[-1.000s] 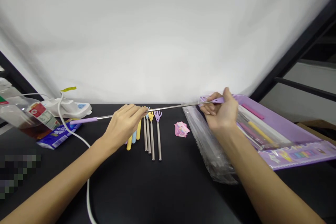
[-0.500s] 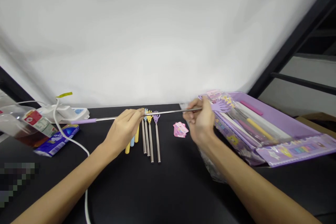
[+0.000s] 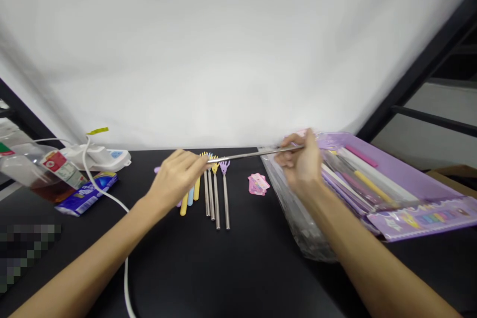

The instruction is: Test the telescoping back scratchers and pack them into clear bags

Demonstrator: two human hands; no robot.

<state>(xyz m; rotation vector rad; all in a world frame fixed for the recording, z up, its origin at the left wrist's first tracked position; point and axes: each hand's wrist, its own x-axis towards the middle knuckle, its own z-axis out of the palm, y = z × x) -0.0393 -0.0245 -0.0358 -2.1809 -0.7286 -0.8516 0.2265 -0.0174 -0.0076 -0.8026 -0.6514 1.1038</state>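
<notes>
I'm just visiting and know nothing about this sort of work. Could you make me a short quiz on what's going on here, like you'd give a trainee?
1. What do the left hand and the right hand both hold?
A) a bottle
B) a slim metal rod
C) a blue packet

2. True or false: the small pink cards lie on the black tabletop, apart from both hands.

3. Several metal sticks with hand-shaped heads lie side by side. What colour is the head of the rightmost one?

Key: 1. B. 2. True. 3. Purple.
</notes>
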